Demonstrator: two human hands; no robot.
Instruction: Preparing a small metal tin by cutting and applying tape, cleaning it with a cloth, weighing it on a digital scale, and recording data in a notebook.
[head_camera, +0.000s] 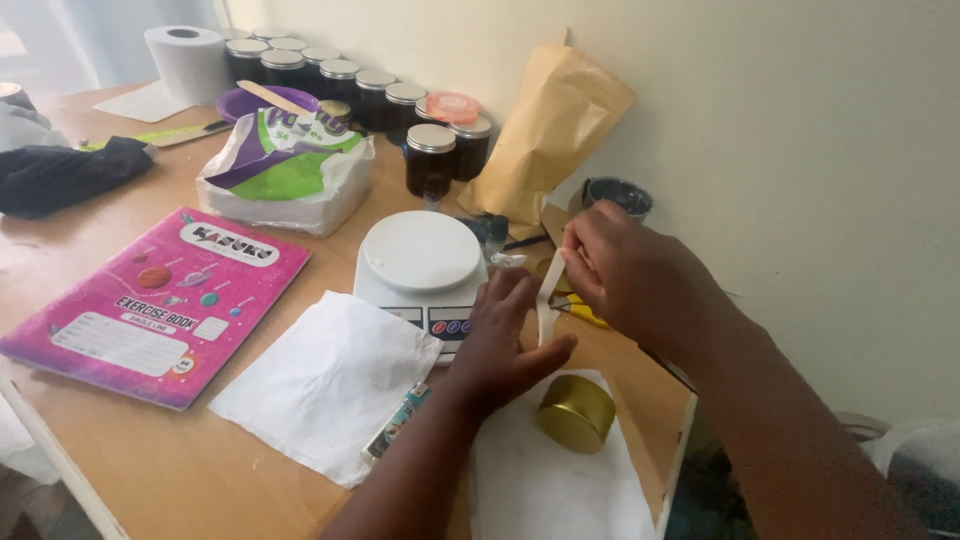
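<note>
Right hand (625, 270) is pinching a white strip (546, 300); left hand (505, 345) is lying open beside it, scale (420, 262) behind, gold tin (574, 412) below.

Wooden table against a pale wall, crowded with craft things.

The table (150, 450) carries a pink exercise book (150, 305), two white tissues (325, 385) (545, 480), a white scale (422, 265), a gold tin (575, 412) on the nearer tissue, a plastic bag (285, 175), dark jars (350, 85), a paper roll (188, 60), a brown envelope (545, 135) leaning on the wall, and dark cloth (60, 175).
</note>
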